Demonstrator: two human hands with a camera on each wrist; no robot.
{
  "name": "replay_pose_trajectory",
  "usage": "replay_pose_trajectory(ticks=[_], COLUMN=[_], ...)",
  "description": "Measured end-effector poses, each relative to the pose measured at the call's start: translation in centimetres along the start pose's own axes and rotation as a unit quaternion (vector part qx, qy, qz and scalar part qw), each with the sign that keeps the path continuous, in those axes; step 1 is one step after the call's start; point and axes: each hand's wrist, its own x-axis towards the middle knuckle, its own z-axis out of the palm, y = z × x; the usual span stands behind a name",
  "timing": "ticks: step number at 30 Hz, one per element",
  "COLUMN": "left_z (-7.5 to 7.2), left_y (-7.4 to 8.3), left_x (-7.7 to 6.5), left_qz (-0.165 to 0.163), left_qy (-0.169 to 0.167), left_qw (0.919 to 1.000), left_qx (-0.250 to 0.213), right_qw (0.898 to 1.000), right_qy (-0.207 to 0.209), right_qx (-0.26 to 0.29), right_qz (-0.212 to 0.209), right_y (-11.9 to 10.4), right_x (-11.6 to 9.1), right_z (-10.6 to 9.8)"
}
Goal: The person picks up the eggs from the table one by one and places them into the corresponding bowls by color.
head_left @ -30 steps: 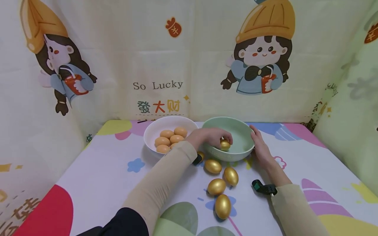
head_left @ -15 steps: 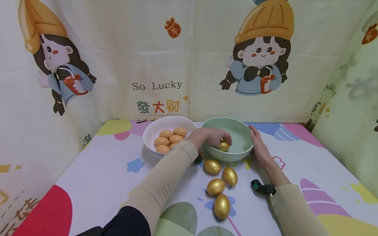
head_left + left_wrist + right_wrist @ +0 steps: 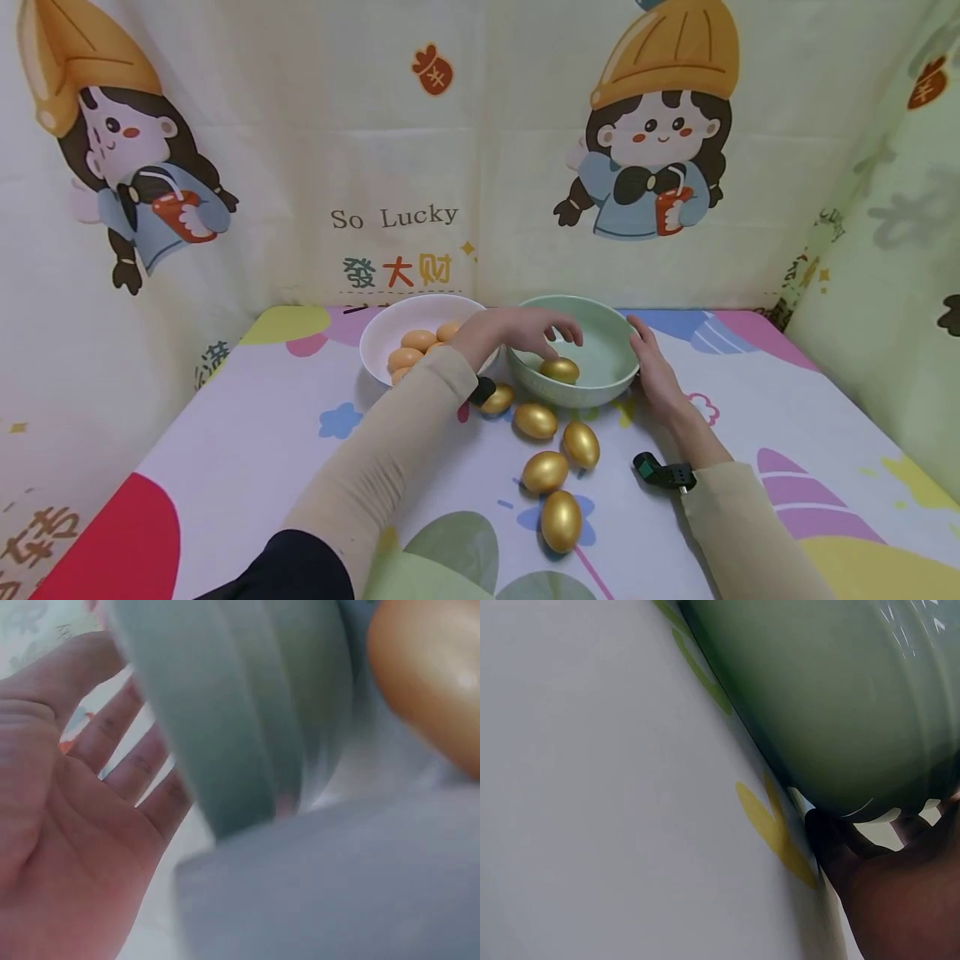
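Golden egg (image 3: 559,370) inside the green bowl (image 3: 603,346), just below the left hand (image 3: 516,328), by the wall on the person's side. Left hand has no grip on it: fingers apart and loosely bent above the shell; whether thumb or a fingertip brushes it, cannot tell. Right hand (image 3: 658,371) at the opposite side of the same bowl, fingers laid along the outer wall, not clenched; steadying it, by my reading. Five more golden eggs on the desk (image 3: 232,467): nearest one (image 3: 497,400) beside the black wrist device (image 3: 483,390) below the left hand, partly covered by it; the rest strung toward the body between the forearms, the last one (image 3: 561,522) well apart from both hands. Progress, judged from how things lie: one golden egg seen in the green bowl, five out, so early on with these; more may sit hidden behind the left hand. To the left of the left hand, the white bowl (image 3: 386,329) with several brown eggs (image 3: 417,340), seemingly finished with; sleeve hides part, no full count. Beyond both hands, a printed cloth (image 3: 285,150) hung behind the desk
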Motion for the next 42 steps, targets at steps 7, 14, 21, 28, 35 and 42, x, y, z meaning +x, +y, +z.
replay_pose_trajectory(ticks=[7,14,21,28,35,42], left_z=[-1.2,-1.4,-0.8,0.1,2.0,4.9], left_y=[0.7,1.8,3.0,3.8,4.2,4.5], left_x=[-2.6,-4.9,-6.4,-7.7,-9.1,-9.6], left_qz=[0.033,0.036,0.067,0.078,0.095,0.112], left_qy=[0.028,0.041,0.041,0.035,0.027,0.02], left_qw=[0.9989,0.998,0.9962,0.9953,0.9919,0.993], left_qx=[-0.02,-0.033,-0.038,-0.045,-0.08,-0.032], right_qw=[1.0,1.0,1.0,1.0,1.0,1.0], right_qy=[0.001,-0.001,-0.008,-0.004,-0.007,-0.007], right_qx=[-0.002,-0.001,0.007,0.007,0.016,0.015], right_qz=[-0.006,-0.004,-0.011,-0.008,-0.009,-0.001], right_y=[0.2,0.4,0.4,0.2,0.0,0.1], right_x=[0.1,0.2,0.3,0.2,0.5,0.3], right_z=[0.0,-0.2,-0.3,-0.2,-0.1,-0.1])
